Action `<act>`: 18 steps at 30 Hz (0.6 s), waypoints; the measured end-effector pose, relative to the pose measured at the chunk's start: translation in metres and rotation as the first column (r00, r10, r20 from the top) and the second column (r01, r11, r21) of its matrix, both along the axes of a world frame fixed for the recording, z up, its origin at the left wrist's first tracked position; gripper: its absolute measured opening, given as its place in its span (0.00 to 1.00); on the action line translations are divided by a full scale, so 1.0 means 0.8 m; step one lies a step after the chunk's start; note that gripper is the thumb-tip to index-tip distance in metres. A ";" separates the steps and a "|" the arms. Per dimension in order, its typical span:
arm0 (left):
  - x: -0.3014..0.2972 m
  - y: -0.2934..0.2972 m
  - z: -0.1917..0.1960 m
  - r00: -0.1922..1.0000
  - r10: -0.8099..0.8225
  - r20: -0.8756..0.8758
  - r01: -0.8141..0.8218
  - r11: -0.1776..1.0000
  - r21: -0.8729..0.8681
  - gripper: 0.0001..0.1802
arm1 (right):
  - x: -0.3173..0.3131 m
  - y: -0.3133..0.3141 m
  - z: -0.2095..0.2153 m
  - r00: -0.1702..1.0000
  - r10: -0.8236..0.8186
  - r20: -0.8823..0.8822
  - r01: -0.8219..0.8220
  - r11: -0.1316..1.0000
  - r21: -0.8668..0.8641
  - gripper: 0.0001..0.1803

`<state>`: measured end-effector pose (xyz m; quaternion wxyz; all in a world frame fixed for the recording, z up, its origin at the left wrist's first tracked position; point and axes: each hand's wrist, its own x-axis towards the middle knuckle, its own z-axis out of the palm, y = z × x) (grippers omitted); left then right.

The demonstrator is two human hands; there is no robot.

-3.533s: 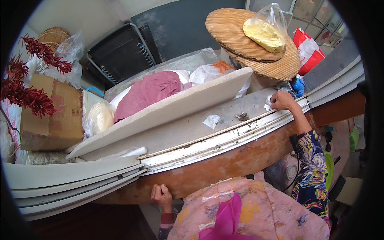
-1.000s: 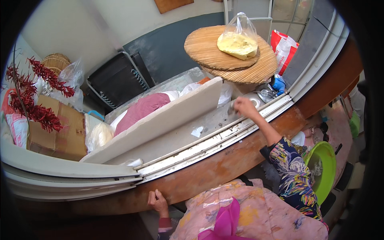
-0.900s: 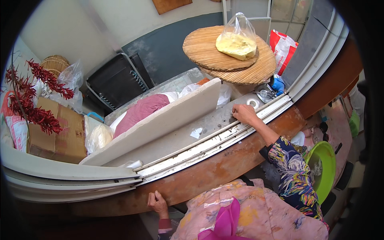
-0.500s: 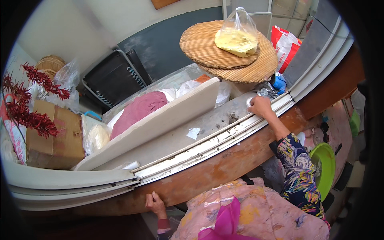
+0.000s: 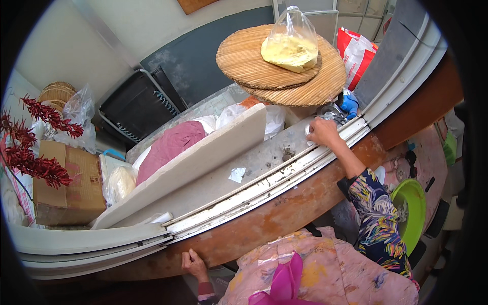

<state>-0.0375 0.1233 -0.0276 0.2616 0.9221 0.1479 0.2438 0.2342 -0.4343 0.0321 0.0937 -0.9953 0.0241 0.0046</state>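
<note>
White, round, roll-like object (image 5: 308,130) shows at the flat grey ledge (image 5: 267,150), just left of the nearer right hand (image 5: 324,132), whose bent fingers meet it, grip unclear, while the loosely clenched left hand (image 5: 194,263) stays well apart by the brown wooden sill (image 5: 254,219).

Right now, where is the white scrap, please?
In the head view, the white scrap lies near centre, left of the right hand, between the pale board and the white track.
</note>
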 end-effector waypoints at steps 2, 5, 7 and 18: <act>0.002 -0.001 0.001 1.000 -0.001 0.002 0.001 1.000 -0.004 0.21 | -0.008 0.022 0.013 0.999 0.021 0.043 -0.026 0.992 0.121 0.14; 0.004 -0.001 0.004 1.000 0.014 -0.015 -0.013 1.000 0.004 0.21 | -0.021 0.068 0.025 0.992 0.112 0.062 -0.126 0.942 0.311 0.14; 0.008 0.001 0.007 1.000 0.002 0.007 -0.002 1.000 0.004 0.21 | -0.029 0.093 0.030 0.972 0.161 0.173 -0.220 0.883 0.414 0.14; 0.007 0.012 0.003 1.000 0.010 0.002 -0.010 1.000 0.012 0.15 | -0.030 0.082 0.040 0.989 0.074 0.126 -0.124 0.883 0.453 0.11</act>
